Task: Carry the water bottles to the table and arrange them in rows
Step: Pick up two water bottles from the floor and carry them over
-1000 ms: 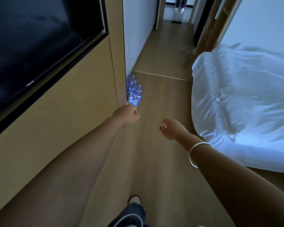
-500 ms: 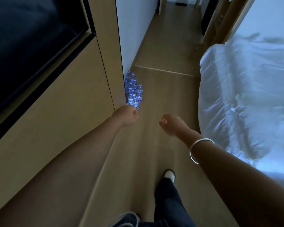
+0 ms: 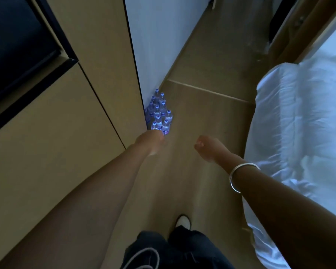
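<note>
Closing on the pickup, nothing carried yet.

Big stuff first. White rumpled bed with duvet [image 3: 303, 117] sits right of the right hand; over the last second it has slid further right and down in view. Tan wood-panel wall unit [image 3: 52, 152] runs along left of the left arm, its black TV screen [image 3: 14, 47] now pushed up into the top-left corner. Light wood plank floor [image 3: 202, 105] is under and ahead of both hands. All consistent with the person walking forward down the aisle. A white-toed shoe [image 3: 183, 222] below dark trousers is now planted under the hands; half a second ago the forward foot sat further left.

Task item: cluster of clear plastic water bottles with blue caps and labels [image 3: 159, 113] stands on the floor in the corner where the wall unit ends, directly ahead of the left hand. It looms larger than a second ago. In view the left knuckles overlap the nearest bottle's base, but I read that as perspective, not contact; can't confirm.

Left hand [image 3: 150, 141]: fingers loosely curled, holding nothing, reaching out at the bottles. Right hand [image 3: 207, 147]: same, loosely curled and empty, silver bangle [image 3: 241, 176] on the wrist, out ahead beside the left hand.

Judgement: approach phase nearly done, next is a crouch and grab. No table in view, so the carry and all the row arranging remain.
</note>
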The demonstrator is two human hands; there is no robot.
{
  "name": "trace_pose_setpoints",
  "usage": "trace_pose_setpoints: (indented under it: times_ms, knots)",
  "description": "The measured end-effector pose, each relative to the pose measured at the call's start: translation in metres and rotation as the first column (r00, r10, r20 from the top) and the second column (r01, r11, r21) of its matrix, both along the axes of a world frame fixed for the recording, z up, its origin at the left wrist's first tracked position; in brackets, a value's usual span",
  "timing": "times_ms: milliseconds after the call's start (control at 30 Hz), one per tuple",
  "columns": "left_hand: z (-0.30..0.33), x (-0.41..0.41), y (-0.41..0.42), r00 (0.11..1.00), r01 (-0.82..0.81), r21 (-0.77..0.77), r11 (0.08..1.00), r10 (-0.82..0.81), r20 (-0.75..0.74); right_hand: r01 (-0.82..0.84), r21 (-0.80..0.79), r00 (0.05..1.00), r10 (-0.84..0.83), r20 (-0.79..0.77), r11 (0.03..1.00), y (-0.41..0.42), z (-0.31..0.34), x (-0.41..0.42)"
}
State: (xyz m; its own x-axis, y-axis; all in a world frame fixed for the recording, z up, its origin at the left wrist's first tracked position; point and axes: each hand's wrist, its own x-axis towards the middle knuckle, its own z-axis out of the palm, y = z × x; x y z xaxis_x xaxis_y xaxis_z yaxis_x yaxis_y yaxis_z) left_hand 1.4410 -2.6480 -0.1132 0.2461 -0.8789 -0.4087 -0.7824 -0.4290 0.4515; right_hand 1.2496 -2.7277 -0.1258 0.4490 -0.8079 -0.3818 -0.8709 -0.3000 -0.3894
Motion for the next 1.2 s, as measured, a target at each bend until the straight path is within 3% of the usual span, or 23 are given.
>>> trace_pose_setpoints:
  times_ms: [433,633,800,1067,1200]
  knots:
    - [-0.054,0.034,-0.133,0.988,-0.130,0.088,0.988,0.137,-0.070,-0.162,0.127,0.985,0.168,-0.036,0.979,-0.156,-0.041,0.047]
    - [-0.109,0.076,-0.219,0.946,-0.268,0.131,0.955,0.286,-0.153,-0.190,0.231,0.981,0.196,-0.002,0.954,-0.241,-0.086,0.101]
    - [-0.182,0.095,-0.274,0.858,-0.414,0.248,0.876,0.466,-0.213,-0.210,0.362,0.972,0.235,-0.025,0.908,-0.295,-0.144,0.150]
    - [-0.321,0.119,-0.315,0.718,-0.568,0.407,0.715,0.672,-0.180,-0.242,0.515,0.955,0.295,-0.022,0.823,-0.364,-0.262,0.203]
    - [-0.404,0.125,-0.330,0.564,-0.692,0.465,0.553,0.816,-0.131,-0.226,0.577,0.950,0.307,-0.046,0.785,-0.394,-0.351,0.222]
